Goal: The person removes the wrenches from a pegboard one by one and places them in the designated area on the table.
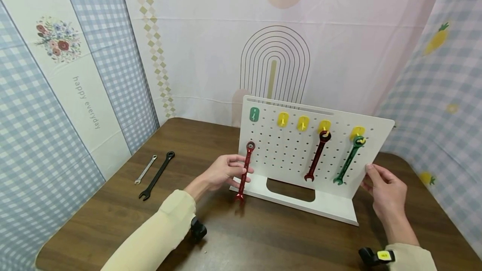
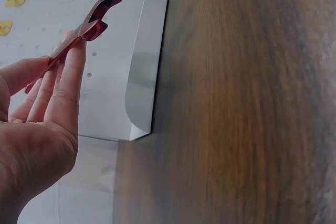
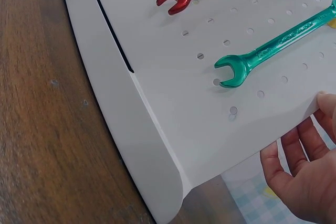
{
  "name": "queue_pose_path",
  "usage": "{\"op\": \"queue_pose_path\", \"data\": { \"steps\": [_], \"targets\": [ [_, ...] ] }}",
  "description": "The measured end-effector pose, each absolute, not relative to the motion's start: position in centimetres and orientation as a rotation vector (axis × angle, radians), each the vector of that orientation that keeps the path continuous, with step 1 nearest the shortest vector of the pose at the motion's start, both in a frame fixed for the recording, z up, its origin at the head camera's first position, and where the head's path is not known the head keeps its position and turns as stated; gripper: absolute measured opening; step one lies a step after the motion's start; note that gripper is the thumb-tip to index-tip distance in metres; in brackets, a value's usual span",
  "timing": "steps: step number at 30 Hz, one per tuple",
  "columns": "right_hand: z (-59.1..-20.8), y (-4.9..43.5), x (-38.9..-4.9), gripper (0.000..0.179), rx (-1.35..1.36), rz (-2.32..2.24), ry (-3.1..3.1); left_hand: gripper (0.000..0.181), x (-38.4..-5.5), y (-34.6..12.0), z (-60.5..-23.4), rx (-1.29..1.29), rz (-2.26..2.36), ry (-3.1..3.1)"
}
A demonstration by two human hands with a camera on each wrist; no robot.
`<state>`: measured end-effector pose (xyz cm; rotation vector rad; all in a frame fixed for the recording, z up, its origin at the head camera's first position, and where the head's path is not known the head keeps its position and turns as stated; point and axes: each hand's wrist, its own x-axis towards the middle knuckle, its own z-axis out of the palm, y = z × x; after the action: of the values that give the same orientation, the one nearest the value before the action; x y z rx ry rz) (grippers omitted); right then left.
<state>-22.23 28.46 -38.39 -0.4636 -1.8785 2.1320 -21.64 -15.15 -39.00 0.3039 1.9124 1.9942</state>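
Note:
My left hand (image 1: pixel 220 173) holds a red combination wrench (image 1: pixel 248 158) by its shank, between thumb and fingers. The wrench stands nearly upright before the left side of a white pegboard (image 1: pixel 286 168), ring end up; its open end (image 2: pixel 97 24) points at the left wrist camera. At the board's right edge my right hand (image 1: pixel 388 191) grips the panel, thumb at the front and fingers behind. A dark red wrench (image 1: pixel 317 156) and a green wrench (image 1: pixel 349 160) hang by their ring ends from yellow hooks on the board, open ends down.
Two yellow hooks (image 1: pixel 283 119) (image 1: pixel 303 123) on the board carry nothing. A green tag (image 1: pixel 254 114) sits top left. On the brown table (image 1: pixel 226 237), a small silver wrench (image 1: pixel 146 170) and a black wrench (image 1: pixel 157 175) lie to the left. Patterned cloth hangs behind.

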Motion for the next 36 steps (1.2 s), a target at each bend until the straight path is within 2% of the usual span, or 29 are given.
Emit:
{"op": "queue_pose_path", "data": {
  "steps": [36],
  "targets": [
    [-38.4, 28.5, -22.2, 0.044, -0.421, 2.174, -1.842, 0.04, -21.3, -17.2, -39.4, 0.269, 2.003, 1.944]
  ]
}}
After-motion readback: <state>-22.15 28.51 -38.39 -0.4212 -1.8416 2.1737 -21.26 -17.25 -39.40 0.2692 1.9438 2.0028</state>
